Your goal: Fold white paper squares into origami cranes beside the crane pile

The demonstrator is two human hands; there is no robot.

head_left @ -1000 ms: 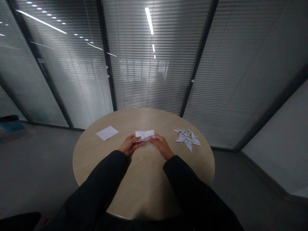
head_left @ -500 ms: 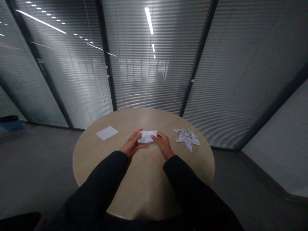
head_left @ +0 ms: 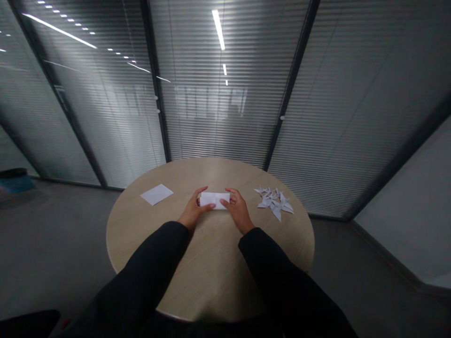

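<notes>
A folded white sheet of paper (head_left: 214, 199), now a flat rectangle with a crease down its middle, is held between my two hands above the table. My left hand (head_left: 194, 209) grips its left end, thumb on the face and index finger raised at the far corner. On the right end my right hand (head_left: 238, 210) pinches it, the thumb pressed on the front and the index finger lifted behind the top edge. The other fingers are partly hidden behind the paper.
The round wooden table (head_left: 207, 272) bears a stack or sheet of white paper (head_left: 157, 194) at the left and a pile of folded paper cranes (head_left: 275, 201) at the right. Blinds-covered glass panels (head_left: 225, 122) stand behind it. A blue bin (head_left: 16, 182) is on the floor, far left.
My left thumb has come round onto the near edge of the paper, and the paper looks flatter and straighter. My right index finger has lifted. Other things stay put.
</notes>
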